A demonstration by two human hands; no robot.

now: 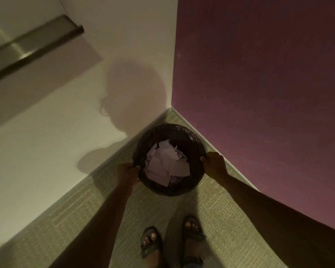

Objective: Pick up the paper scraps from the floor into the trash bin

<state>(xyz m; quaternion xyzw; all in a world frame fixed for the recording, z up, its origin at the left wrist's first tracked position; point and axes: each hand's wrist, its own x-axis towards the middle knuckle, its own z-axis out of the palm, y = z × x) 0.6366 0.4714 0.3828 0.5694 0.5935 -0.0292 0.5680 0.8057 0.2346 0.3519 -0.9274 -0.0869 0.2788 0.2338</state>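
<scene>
The floor point(211, 215) met a white wall point(56, 142) and a purple wall point(259, 84); the bin point(169, 191) sat in that corner, left hand point(128, 170) and right hand point(214, 163) closed on its rim, scraps point(166, 164) inside

Bare forearms, dark strapped sandals point(150, 242)
</scene>
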